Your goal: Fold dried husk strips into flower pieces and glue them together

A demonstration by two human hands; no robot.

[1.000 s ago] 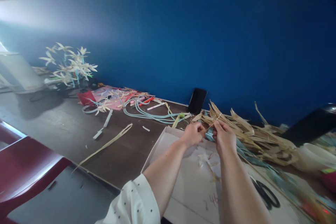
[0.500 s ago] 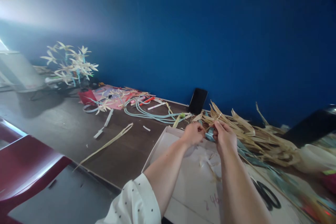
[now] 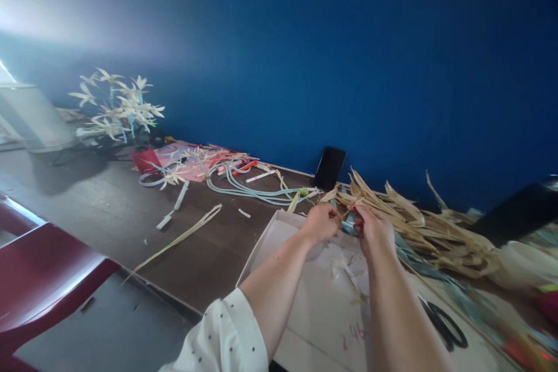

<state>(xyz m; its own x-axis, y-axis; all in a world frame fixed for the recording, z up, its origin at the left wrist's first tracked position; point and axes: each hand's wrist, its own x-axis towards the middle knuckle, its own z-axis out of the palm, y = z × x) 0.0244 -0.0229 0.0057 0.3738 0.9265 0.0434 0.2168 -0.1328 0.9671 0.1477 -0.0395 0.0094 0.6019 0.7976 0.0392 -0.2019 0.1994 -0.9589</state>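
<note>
My left hand [image 3: 321, 222] and my right hand [image 3: 373, 226] are close together above the far edge of a shallow white box [image 3: 285, 258]. Both pinch a thin dry straw strip [image 3: 352, 205] that runs between the fingertips. A teal ribbon piece [image 3: 349, 224] shows between the two hands. Right behind them lies a heap of dry straw leaves [image 3: 418, 229]. Small straw offcuts [image 3: 344, 270] lie in the box under my wrists.
A black phone [image 3: 330, 168] leans on the blue wall. Light-blue cords [image 3: 248, 186], pink paper [image 3: 192, 165] and straw flowers [image 3: 117, 106] lie to the left on the dark table [image 3: 108, 215]. Black scissors [image 3: 444, 322] rest at the right. A red chair [image 3: 39, 279] stands at the lower left.
Both hands have stayed on the straw strip with only slight finger movement. The view has shifted a little.
</note>
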